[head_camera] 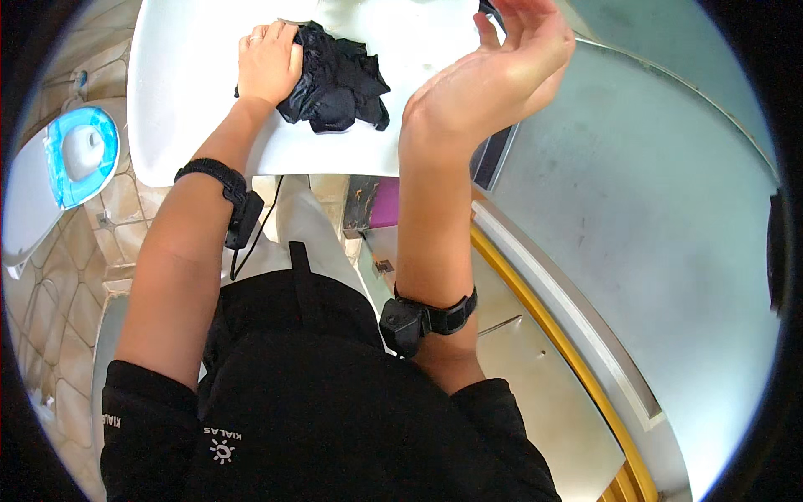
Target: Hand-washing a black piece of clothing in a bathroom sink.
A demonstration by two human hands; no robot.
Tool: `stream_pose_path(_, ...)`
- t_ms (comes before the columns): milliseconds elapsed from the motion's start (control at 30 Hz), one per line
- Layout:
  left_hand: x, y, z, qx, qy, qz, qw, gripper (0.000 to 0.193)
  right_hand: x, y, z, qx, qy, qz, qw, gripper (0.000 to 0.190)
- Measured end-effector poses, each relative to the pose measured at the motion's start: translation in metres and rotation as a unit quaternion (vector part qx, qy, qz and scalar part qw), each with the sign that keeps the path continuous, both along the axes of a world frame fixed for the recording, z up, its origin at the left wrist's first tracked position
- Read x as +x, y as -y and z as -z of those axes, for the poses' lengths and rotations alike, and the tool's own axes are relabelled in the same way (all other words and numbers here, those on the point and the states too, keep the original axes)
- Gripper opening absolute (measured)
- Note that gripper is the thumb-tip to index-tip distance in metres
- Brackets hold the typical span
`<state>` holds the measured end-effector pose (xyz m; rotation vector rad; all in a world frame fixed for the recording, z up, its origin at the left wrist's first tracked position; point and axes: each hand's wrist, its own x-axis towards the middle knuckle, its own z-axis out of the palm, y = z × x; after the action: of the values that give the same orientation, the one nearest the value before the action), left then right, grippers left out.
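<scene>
A bunched, wet-looking black cloth lies in the white washbasin, near its front edge. My left hand grips the left side of the cloth from above, and a ring shows on one finger. Further right, my right hand is raised over the basin's right side with the wrist bent back. Its fingers are apart, nothing shows in the palm, and some fingertips are cut off by the top of the view. A small dark object shows partly behind these fingers; what it is I cannot tell.
At left stands a toilet with a blue seat cover on a tiled floor. A frosted glass panel and a yellow-edged door flank my right arm. Black straps with small devices circle both forearms; a cable hangs from the left one.
</scene>
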<state>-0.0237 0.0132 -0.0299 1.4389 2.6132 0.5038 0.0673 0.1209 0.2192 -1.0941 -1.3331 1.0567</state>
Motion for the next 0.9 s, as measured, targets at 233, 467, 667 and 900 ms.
stream_pose_path(233,0.001,-0.001,0.001,0.016,-0.009,0.003,1.000,0.030,-0.008,0.001,-0.010,0.025,-0.128,-0.021,0.991,0.038)
stream_pose_path(467,0.001,-0.001,-0.001,0.032,0.000,-0.001,0.999,0.030,-0.009,0.003,-0.006,0.007,-0.160,-0.009,0.987,0.037)
stream_pose_path(667,0.001,0.001,0.000,0.020,-0.005,0.001,1.000,0.030,-0.013,0.005,-0.002,0.021,-0.162,-0.019,0.986,0.037)
stream_pose_path(900,0.002,0.001,0.000,0.008,-0.017,0.002,1.000,0.032,-0.017,0.003,0.001,-0.008,-0.178,-0.014,0.984,0.037)
